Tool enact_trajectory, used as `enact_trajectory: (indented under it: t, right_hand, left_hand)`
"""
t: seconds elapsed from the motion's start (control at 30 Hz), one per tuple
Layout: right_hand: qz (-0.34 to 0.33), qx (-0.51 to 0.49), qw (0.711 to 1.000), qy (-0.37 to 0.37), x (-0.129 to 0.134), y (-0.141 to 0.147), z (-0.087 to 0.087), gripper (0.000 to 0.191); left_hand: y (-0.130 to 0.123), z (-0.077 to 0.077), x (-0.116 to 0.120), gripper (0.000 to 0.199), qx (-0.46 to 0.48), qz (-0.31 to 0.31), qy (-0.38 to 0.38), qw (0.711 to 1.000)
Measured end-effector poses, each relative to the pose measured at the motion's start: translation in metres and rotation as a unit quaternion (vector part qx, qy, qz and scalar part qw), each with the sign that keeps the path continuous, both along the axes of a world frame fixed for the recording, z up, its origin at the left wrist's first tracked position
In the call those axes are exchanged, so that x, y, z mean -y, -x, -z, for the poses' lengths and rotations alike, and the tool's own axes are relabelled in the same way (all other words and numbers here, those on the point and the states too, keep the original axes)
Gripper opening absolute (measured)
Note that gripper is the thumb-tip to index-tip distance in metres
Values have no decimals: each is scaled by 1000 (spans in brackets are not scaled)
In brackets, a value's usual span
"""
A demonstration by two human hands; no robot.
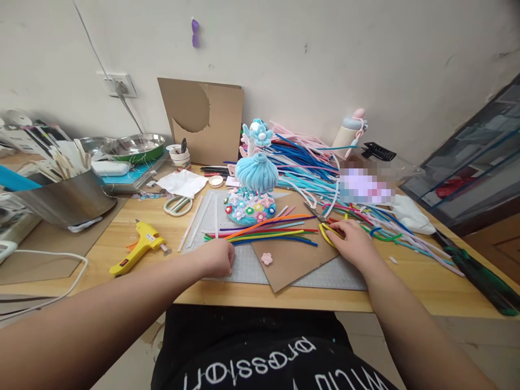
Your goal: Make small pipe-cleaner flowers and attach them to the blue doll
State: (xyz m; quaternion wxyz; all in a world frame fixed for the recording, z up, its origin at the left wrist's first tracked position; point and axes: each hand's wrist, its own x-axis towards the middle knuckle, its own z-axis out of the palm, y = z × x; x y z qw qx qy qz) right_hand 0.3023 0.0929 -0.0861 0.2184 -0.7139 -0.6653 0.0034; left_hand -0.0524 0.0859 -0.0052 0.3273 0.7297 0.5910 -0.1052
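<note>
My left hand (218, 258) is curled into a fist on the grey cutting mat (247, 266), at the near left of a row of coloured pipe cleaners (276, 235). Whatever is inside the fist is hidden. On the right, the fingers of my right hand (354, 242) close on the yellow handles of a pair of pliers (324, 221), whose jaws point away from me. Behind the pipe cleaners stands a blue fuzzy ornament (257, 172) on a round base covered with small flowers. A pink flower (266, 258) lies on the brown cardboard (284, 271) between my hands.
A yellow glue gun (140, 246) and scissors (177, 206) lie to the left, near a metal pot (65, 195) of sticks. More pipe cleaners (300, 157) are heaped at the back. A bottle (349, 132) stands by the wall; a dark green-handled tool (479, 276) lies far right.
</note>
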Motion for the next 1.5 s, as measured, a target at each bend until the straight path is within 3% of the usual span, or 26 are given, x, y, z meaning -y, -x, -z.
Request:
enact_trajectory:
  t: [0.2,0.33,0.4,0.5,0.57,0.63,0.73,0.8,0.93,1.07,1.27,1.5]
  right_hand:
    - [5,-22,1000,-7,2,2,-6,26]
    - [-6,-18,996,-90,11,19,-25,20]
    - [-84,-49,991,-93,19,38,-37,17]
    - [-247,-116,962,-3,32,76,-51,14]
    - [-331,-143,931,58,38,101,-57,13]
    - [-351,-174,916,84,41,121,-64,10]
    - [-355,-242,900,73,40,140,-75,4]
    - [-367,-278,886,60,37,148,-82,2]
    - [-370,-312,874,48,33,156,-84,2]
    - [-322,-363,874,39,29,156,-73,5]
    - [-296,-475,823,96,23,154,-68,5]
    - [-310,-386,868,21,22,150,-68,5]
  left_hand:
    - [12,4,11,8,33,8,-27,999]
    - [25,19,32,10,95,6,-155,983]
    - [30,26,42,12,143,23,-195,970]
    - [31,30,49,19,199,8,-206,958]
    - [25,28,49,17,253,-35,-180,950]
    - [15,25,46,16,338,-110,-104,929]
    - [-4,19,39,22,502,-232,56,831]
    - [-15,16,35,25,574,-273,112,764]
    - [-30,11,28,24,633,-300,144,699]
    - [-35,12,22,18,663,-298,178,663]
    - [-40,15,16,12,689,-286,236,622]
    - [-42,19,13,10,681,-281,238,633]
